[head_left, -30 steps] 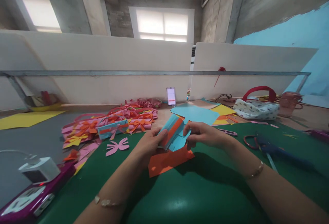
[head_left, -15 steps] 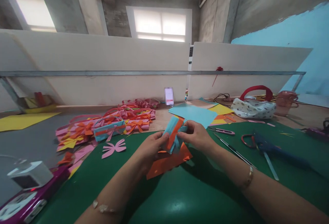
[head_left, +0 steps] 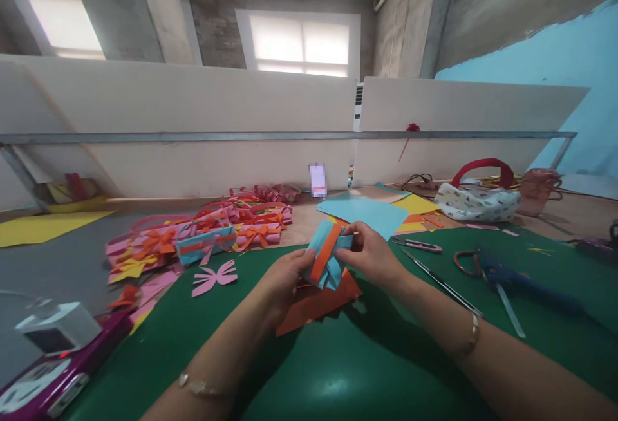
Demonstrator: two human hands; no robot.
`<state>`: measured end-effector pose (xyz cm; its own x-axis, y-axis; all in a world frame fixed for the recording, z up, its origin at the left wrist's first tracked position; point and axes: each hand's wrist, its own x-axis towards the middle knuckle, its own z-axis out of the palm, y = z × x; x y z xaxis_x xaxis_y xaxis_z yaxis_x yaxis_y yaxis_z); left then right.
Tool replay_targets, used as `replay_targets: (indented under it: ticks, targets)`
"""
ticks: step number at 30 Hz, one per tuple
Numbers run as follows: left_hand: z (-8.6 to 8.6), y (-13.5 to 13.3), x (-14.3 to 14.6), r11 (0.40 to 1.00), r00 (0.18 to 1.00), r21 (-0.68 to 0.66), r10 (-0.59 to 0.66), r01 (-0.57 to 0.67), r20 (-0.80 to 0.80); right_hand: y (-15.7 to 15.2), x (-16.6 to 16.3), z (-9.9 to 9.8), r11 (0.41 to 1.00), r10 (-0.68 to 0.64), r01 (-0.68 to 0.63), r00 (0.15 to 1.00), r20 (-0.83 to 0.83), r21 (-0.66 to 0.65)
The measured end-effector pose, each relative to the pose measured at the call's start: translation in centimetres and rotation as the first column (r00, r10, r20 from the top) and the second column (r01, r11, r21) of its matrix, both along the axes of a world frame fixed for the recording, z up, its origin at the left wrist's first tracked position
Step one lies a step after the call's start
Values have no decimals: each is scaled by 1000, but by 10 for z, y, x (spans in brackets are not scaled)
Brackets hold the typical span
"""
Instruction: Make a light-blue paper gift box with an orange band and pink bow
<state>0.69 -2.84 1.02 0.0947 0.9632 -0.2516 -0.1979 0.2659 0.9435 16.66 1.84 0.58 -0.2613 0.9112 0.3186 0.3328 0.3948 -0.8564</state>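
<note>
Between my two hands is a small folded piece of light-blue paper (head_left: 317, 239) with an orange paper strip (head_left: 326, 252) running slantwise across its front. My left hand (head_left: 286, 275) grips its left edge, thumb on the front. On the right side, my right hand (head_left: 369, 252) pinches a blue flap between thumb and fingers. Under the hands, a sheet of orange paper (head_left: 316, 311) lies on the green mat (head_left: 338, 376). A pink cut-paper bow shape (head_left: 215, 278) rests on the mat to the left of my hands.
Finished-looking paper pieces with bows (head_left: 232, 221) pile up at left. Blue paper sheets (head_left: 362, 212) lie behind my hands. A pink cutter (head_left: 418, 245), tweezers (head_left: 444, 284) and a dark-blue glue gun (head_left: 526, 286) are on the right. A purple power strip (head_left: 72, 376) sits front left.
The blue paper piece has turned slightly, its right-hand blue flap now lying flatter against the front beside the orange strip. Both hands keep their hold in nearly the same place.
</note>
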Motion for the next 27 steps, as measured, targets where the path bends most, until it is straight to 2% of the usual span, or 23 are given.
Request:
replay_targets:
  ticks: [3,6,12,16,21,27]
  targets:
    - [0,-1,0,1000,998,12,10,-9,-60,1,-1,0,998,19,-24,997,-80,-61]
    - [-2,-3,4,1000,1000,8,-26,26,-15,3,-1,-3,997,22,-32,990,-136,-68]
    - [-6,-4,10,996,992,-17,-82,84,100,6,0,-5,999,-46,43,993,-110,-27]
    - [-5,-5,11,998,991,-39,-53,59,124,6,0,-4,995,-97,95,988,-123,-21]
    - [-1,-7,13,996,985,-19,-87,91,152,4,0,-1,990,-141,133,975,-172,-54]
    - [-4,-8,19,994,991,-9,-112,113,78,-1,-2,0,987,-155,159,975,-160,10]
